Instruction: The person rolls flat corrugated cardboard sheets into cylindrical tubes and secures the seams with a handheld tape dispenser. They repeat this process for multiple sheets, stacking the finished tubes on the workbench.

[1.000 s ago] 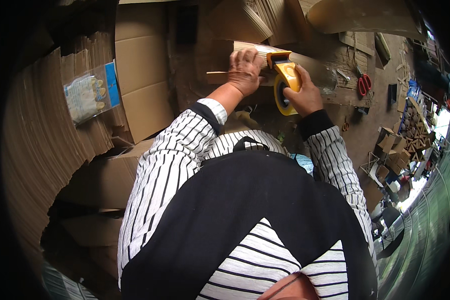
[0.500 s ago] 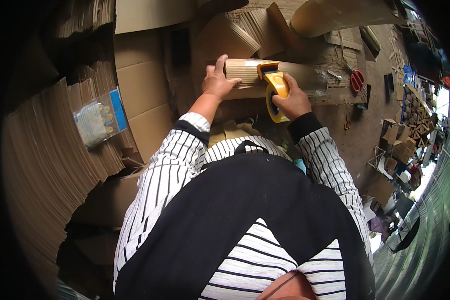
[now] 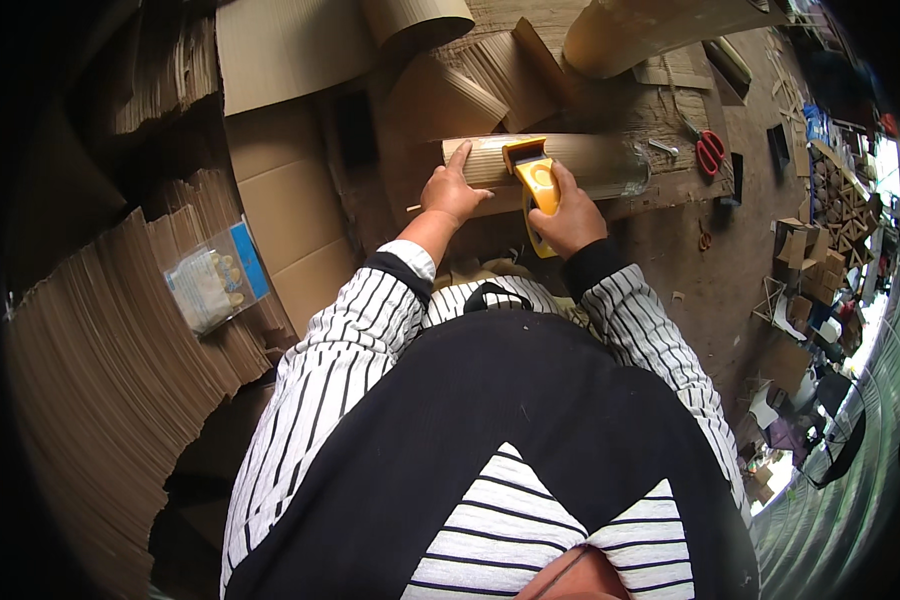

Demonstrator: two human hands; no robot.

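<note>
after it uncurled, the left hand (image 3: 452, 196) lay spread wide at one end of the cardboard roll (image 3: 592, 163), maybe steadying it; the right hand (image 3: 575, 216) squeezed the yellow tape cutter (image 3: 541, 184) over it.

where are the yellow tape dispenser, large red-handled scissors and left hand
Yellow tape dispenser (image 3: 540, 184), head view: on its yellow body
Large red-handled scissors (image 3: 710, 153), head view: on the red handles
Left hand (image 3: 450, 195), head view: back of hand
</note>
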